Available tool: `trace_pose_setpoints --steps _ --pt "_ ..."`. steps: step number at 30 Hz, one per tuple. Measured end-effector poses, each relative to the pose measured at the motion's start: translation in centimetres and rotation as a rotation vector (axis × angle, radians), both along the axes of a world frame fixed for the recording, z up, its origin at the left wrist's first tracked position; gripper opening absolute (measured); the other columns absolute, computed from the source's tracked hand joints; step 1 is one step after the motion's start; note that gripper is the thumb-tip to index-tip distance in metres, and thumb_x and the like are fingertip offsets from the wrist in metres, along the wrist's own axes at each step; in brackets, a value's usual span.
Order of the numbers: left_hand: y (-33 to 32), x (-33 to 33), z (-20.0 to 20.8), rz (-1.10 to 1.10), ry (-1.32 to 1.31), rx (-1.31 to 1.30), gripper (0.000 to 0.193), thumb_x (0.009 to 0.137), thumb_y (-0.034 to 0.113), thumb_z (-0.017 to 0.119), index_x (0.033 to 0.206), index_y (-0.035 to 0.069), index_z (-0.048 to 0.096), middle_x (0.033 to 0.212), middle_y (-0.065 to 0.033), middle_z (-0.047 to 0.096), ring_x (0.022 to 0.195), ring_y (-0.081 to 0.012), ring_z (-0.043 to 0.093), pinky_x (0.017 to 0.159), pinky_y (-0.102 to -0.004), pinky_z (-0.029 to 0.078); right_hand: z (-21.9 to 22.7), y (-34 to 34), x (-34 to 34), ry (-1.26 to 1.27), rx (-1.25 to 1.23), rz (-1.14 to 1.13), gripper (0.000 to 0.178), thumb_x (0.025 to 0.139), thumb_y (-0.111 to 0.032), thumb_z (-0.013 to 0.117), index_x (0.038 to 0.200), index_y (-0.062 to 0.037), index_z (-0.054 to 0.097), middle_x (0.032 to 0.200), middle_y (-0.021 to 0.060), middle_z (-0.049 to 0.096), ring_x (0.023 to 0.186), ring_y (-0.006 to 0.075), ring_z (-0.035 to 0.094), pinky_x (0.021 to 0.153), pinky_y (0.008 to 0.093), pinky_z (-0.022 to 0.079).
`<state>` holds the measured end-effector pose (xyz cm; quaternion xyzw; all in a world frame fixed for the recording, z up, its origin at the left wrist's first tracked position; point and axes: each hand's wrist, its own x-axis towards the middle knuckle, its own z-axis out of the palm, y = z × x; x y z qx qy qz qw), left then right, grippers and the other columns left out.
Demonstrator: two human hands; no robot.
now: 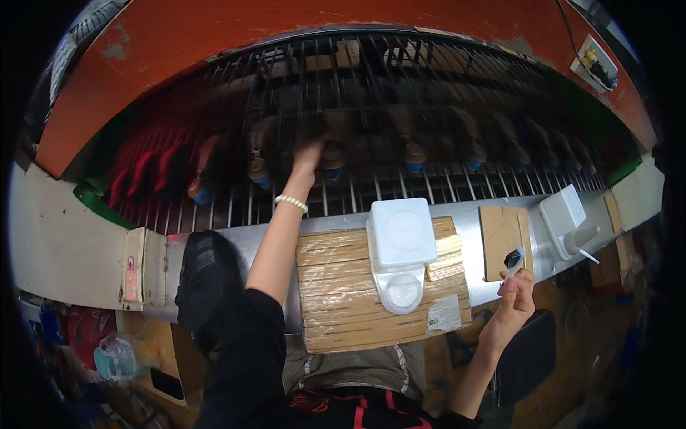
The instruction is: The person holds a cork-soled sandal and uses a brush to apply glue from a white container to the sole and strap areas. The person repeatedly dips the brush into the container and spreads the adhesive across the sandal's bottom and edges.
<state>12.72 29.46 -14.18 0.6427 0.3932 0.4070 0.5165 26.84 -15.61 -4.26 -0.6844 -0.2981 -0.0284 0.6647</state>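
Nearest is a taped cardboard pad (332, 289), ribbed brown under shiny film, poking out over the lap. On it is a boxy white plastic container (404, 236), smooth with rounded corners and a round cup on the near end. The left forearm runs right alongside, so a careless elbow could knock it, and if there's liquid in it (can't tell), that's a mess.

To the right, the right hand (516, 292) has its fingers pinched around a small pale tool (513, 259), brush-like with a dark tip. It's up near a flat brown board (496, 239), so a loose pinch could drop it there or smear the board, if the tip's wet. Farther right there's a second white container (561, 218) with a thin white stick poking out; easy to clip, I'd guess.

Farther in, the left hand (310, 151) is reaching over the thin metal bars (376, 189) to a dark shoe-like piece with a blue tip (334, 159), in a row of similar ones. Too dim and blurry to tell if it's gripping. My worry: fingers or that beaded bracelet (291, 203) snagging between the bars. Behind it all, a scuffed orange panel (214, 32).
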Motion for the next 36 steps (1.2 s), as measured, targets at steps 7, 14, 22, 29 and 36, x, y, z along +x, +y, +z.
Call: trace_pose_setpoints --steps 7,14,22,29,36 --pt "0.4 1.3 0.7 -0.13 0.513 0.203 0.043 0.076 0.031 0.073 0.109 0.004 0.071 0.105 -0.0167 0.071 0.094 -0.0267 0.067 0.086 -0.0394 0.052 1.1 -1.1 0.1 0.01 -0.012 -0.007 0.009 0.086 -0.006 0.071 0.089 0.0017 0.068 0.097 0.0029 0.044 0.084 0.0101 0.045 0.071 0.0228 0.037" --pt "-13.3 -11.8 14.0 -0.28 -1.052 -0.435 0.092 0.088 0.053 0.064 0.152 0.001 0.023 0.156 -0.0211 0.028 0.142 -0.0317 0.032 0.118 -0.0518 0.021 1.3 -1.5 -0.5 -0.074 -0.384 0.179 0.012 0.079 -0.013 0.079 0.084 -0.0036 0.072 0.09 0.0022 0.049 0.075 0.0129 0.048 0.068 0.0266 0.038" --pt "-21.0 -14.3 16.4 -0.964 -1.109 -0.583 0.095 0.092 0.072 0.037 0.145 -0.007 0.029 0.133 -0.0318 0.048 0.086 -0.0325 0.062 0.064 -0.038 0.055 -0.3 0.3 -3.2 -0.853 -0.648 0.18 0.021 0.067 -0.027 0.083 0.085 -0.0183 0.077 0.094 0.0017 0.054 0.084 0.0175 0.054 0.081 0.0373 0.034" --pt "-24.3 -16.5 18.3 -0.75 -1.487 -0.632 0.078 0.092 0.036 0.064 0.146 -0.006 0.027 0.129 -0.0216 0.053 0.094 -0.0251 0.063 0.08 -0.0293 0.053 -0.7 0.3 -3.7 -0.857 -0.618 0.139 0.019 0.068 -0.025 0.083 0.084 -0.0176 0.076 0.093 0.0028 0.054 0.089 0.0175 0.054 0.082 0.0374 0.034" --pt "-25.6 -19.9 15.8 -0.638 -1.074 -0.438 0.104 0.083 0.028 0.077 0.155 0.002 0.005 0.103 -0.012 0.054 0.086 -0.0239 0.059 0.083 -0.0372 0.049 -1.9 -0.6 -4.0 -0.778 -0.627 0.097 0.019 0.068 -0.025 0.084 0.084 -0.0169 0.076 0.09 0.0032 0.052 0.089 0.0178 0.053 0.08 0.0377 0.035"
